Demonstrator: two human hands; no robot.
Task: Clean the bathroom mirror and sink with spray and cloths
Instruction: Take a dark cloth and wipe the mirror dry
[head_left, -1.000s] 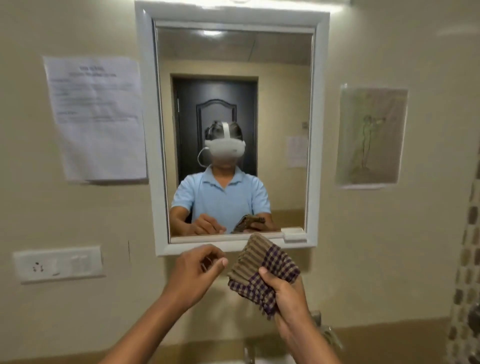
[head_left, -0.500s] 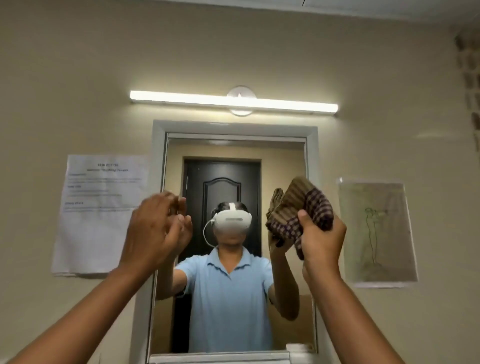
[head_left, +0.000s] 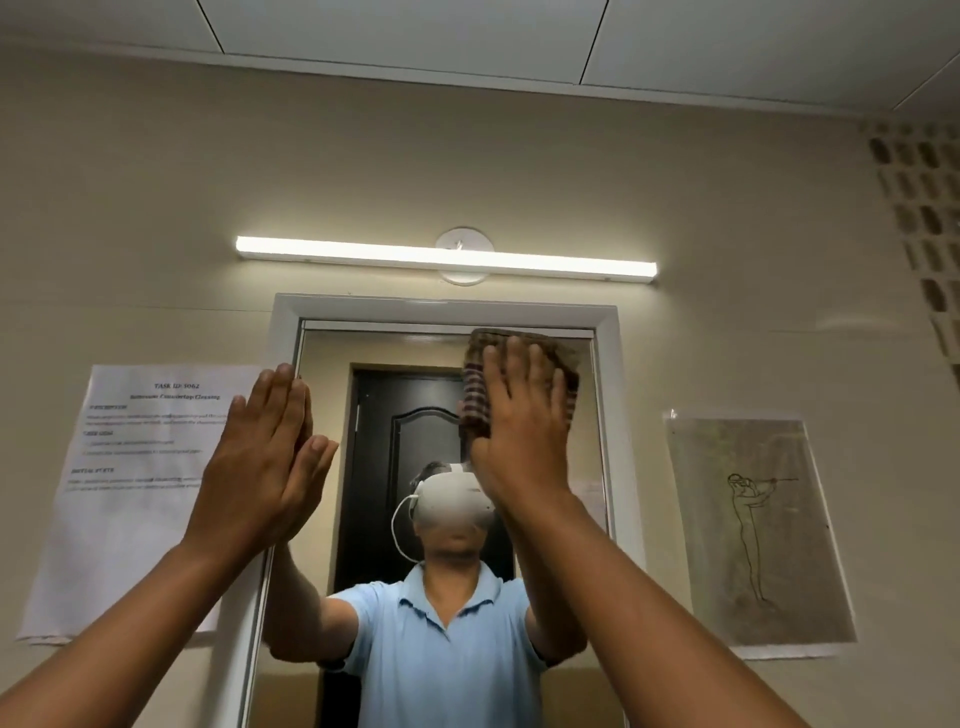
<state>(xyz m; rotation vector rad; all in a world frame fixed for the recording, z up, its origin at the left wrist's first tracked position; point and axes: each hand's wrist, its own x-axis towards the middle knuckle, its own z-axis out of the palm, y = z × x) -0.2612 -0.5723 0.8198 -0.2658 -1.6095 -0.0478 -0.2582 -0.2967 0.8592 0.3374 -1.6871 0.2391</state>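
Note:
A white-framed mirror (head_left: 363, 353) hangs on the beige wall and reflects a person in a blue shirt. My right hand (head_left: 522, 421) presses a brown and purple checked cloth (head_left: 475, 395) flat against the upper right of the glass, fingers straight and spread. My left hand (head_left: 265, 452) lies flat with straight fingers against the mirror's left edge, touching the glass and frame. The sink and any spray bottle are out of view.
A lit tube lamp (head_left: 444, 260) runs above the mirror. A printed paper sheet (head_left: 130, 493) is taped to the wall at left and a drawing (head_left: 753, 530) at right. Patterned tiles (head_left: 924, 218) line the far right wall.
Both hands rose and opened flat onto the mirror. The right hand went from gripping the bunched cloth to pressing it against the glass. The view tilted further up.

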